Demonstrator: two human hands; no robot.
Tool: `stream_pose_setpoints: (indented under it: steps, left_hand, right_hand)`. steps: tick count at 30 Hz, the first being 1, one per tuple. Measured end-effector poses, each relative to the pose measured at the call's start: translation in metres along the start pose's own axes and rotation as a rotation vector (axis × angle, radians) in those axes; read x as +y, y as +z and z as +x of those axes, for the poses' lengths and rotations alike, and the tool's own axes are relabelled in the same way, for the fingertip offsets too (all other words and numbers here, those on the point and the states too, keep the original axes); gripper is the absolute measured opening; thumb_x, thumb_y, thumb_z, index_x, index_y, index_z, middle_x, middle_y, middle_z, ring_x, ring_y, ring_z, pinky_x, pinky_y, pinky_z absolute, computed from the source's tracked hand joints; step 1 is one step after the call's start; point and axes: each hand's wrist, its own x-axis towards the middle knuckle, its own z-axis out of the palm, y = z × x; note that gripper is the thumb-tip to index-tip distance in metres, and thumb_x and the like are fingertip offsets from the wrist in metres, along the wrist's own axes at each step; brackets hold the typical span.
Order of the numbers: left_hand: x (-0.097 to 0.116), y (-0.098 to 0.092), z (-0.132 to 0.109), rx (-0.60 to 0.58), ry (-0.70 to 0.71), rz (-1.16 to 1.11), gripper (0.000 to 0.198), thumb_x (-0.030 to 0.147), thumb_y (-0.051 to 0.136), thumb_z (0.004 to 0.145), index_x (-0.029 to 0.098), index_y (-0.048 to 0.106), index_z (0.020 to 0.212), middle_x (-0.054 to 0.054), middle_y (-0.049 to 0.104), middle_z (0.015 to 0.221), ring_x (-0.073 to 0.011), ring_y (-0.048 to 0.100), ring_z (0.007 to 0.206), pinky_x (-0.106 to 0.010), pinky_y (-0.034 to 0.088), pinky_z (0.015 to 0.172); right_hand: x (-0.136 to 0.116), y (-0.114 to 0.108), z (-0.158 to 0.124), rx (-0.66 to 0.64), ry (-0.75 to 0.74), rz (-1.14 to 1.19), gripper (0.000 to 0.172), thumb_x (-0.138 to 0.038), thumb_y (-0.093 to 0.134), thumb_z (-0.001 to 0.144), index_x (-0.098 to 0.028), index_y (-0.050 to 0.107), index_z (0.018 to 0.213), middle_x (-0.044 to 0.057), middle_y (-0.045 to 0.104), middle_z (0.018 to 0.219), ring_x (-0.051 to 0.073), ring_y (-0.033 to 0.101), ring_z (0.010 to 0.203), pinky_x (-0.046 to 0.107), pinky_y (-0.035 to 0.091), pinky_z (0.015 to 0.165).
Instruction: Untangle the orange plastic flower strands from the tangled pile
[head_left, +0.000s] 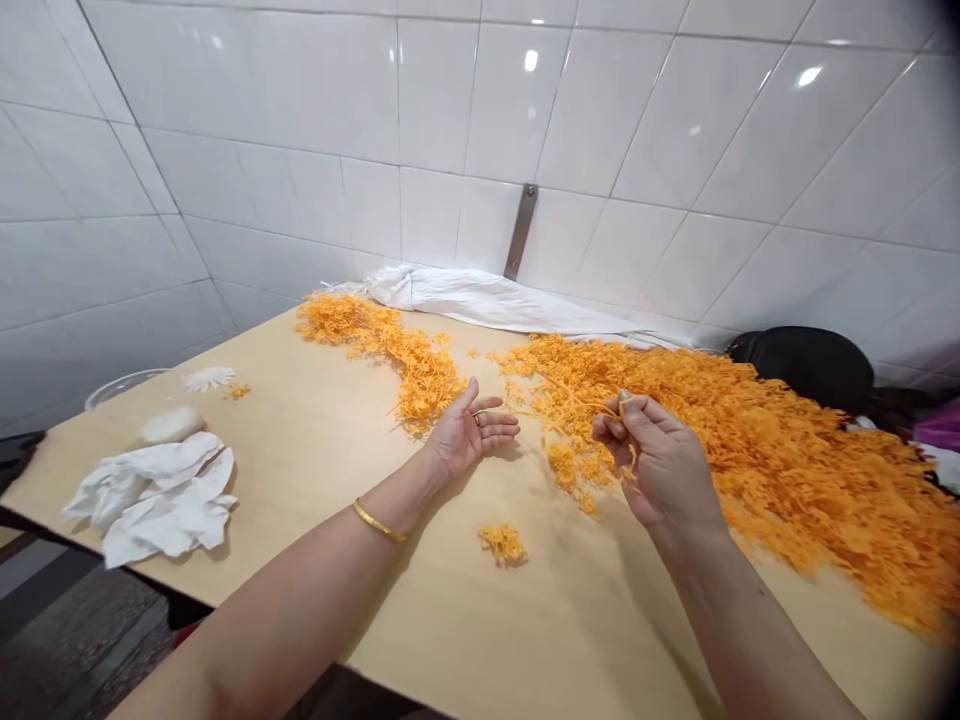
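The right hand [660, 455] pinches a few fine orange strands [631, 458] between thumb and fingertips, while the left hand [472, 430] lies open and empty, fingers apart. The strands look light, soft and prone to tangling, best taken in small pinches; the main heap [780, 470] spreads toward three o'clock across the pale wooden surface [285, 480], below a white tiled wall [525, 100].

Counts logged: 1 left hand [472, 432], 1 right hand [656, 465], 1 gold bangle [379, 521], 1 ring [477, 417].
5 orange shred clumps [780, 470] counted; 1 orange strand [631, 458], 1 white flower [210, 378], 1 crumpled white tissue [154, 500], 1 black bag [799, 368] noted.
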Motion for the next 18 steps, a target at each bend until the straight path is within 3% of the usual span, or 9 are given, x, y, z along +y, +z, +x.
stream_pose_setpoints:
  steps: [3, 6, 13, 15, 18]
  left_hand:
    - [0.001, -0.004, 0.002, -0.002, 0.01, 0.016, 0.047, 0.053, 0.043, 0.075, 0.009, 0.053, 0.089, -0.013, 0.064, 0.07, -0.0176, 0.062, 0.062, -0.028, 0.049, 0.06]
    - [0.001, -0.005, 0.002, -0.02, 0.013, 0.054, 0.046, 0.052, 0.042, 0.076, 0.009, 0.054, 0.087, -0.012, 0.064, 0.068, -0.0162, 0.061, 0.06, -0.028, 0.048, 0.06]
    - [0.001, 0.004, -0.008, -0.048, 0.033, 0.188, 0.03, 0.037, 0.045, 0.08, 0.01, 0.055, 0.084, -0.008, 0.064, 0.066, -0.0136, 0.06, 0.057, -0.026, 0.048, 0.059]
    - [0.001, 0.005, -0.01, -0.038, 0.035, 0.222, 0.028, 0.035, 0.044, 0.08, 0.01, 0.055, 0.082, -0.008, 0.063, 0.064, -0.014, 0.059, 0.057, -0.027, 0.048, 0.06]
    - [0.0, 0.003, -0.01, -0.025, 0.043, 0.316, 0.024, 0.032, 0.047, 0.079, 0.01, 0.056, 0.083, -0.008, 0.064, 0.066, -0.0148, 0.06, 0.06, -0.027, 0.049, 0.06]
  right_hand:
    - [-0.013, -0.014, -0.002, -0.003, 0.046, 0.053, 0.018, -0.035, 0.062, 0.068, -0.02, 0.053, 0.062, -0.002, 0.042, 0.062, 0.009, 0.046, 0.058, 0.025, 0.047, 0.06]
    - [-0.029, -0.042, -0.013, 0.021, 0.084, 0.109, 0.016, -0.034, 0.065, 0.065, -0.021, 0.057, 0.065, -0.002, 0.043, 0.062, 0.01, 0.048, 0.059, 0.025, 0.049, 0.061]
    - [-0.075, -0.159, -0.079, 0.271, 0.048, 0.028, 0.017, -0.032, 0.07, 0.057, -0.022, 0.059, 0.064, 0.001, 0.049, 0.067, 0.012, 0.051, 0.057, 0.025, 0.047, 0.049]
    - [-0.087, -0.188, -0.103, 0.367, 0.018, 0.003, 0.015, -0.03, 0.069, 0.057, -0.022, 0.058, 0.063, 0.0, 0.047, 0.064, 0.01, 0.046, 0.051, 0.024, 0.043, 0.044]
    - [-0.096, -0.215, -0.133, 0.463, -0.054, -0.023, 0.015, -0.031, 0.068, 0.059, -0.022, 0.056, 0.062, -0.003, 0.04, 0.056, 0.007, 0.034, 0.043, 0.026, 0.039, 0.042]
